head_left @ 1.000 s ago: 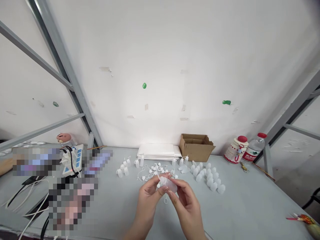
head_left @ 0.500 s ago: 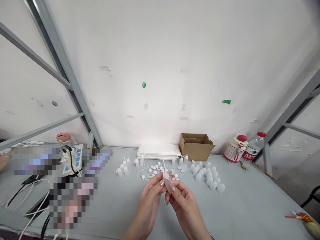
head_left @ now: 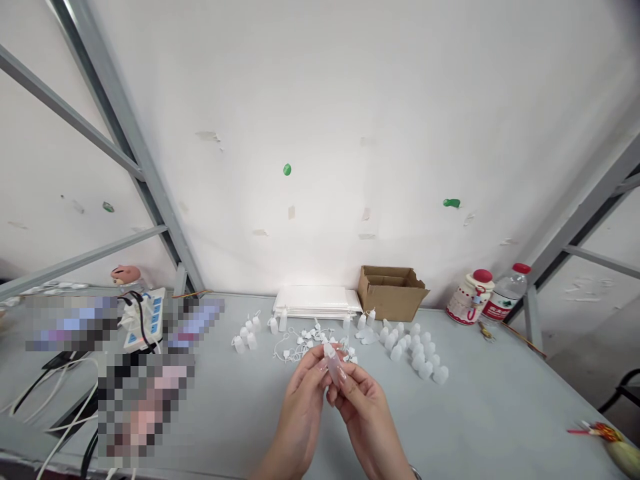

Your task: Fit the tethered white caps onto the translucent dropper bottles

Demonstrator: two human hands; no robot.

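A small translucent squeeze bottle (head_left: 334,369) is held tilted between both hands, low over the grey table. My left hand (head_left: 306,387) pinches it near its white top, fingers closed. My right hand (head_left: 364,399) grips its body from the other side with thumb and fingers. Just beyond the hands lies a loose heap of white caps with looped straps (head_left: 303,340). Capped bottles (head_left: 247,333) stand in a group to the left. At the right, several open translucent bottles (head_left: 417,350) are set out in rows.
A cardboard box (head_left: 393,300) and a stack of white flat panels (head_left: 315,301) stand against the wall. A decorated jar (head_left: 467,299) and a water bottle (head_left: 507,293) are at the back right. A power strip (head_left: 153,320) and cables occupy the left side, near blurred patches.
The thin white tip that rose above the held bottle no longer shows. Both hands remain on the bottle in nearly the same place.
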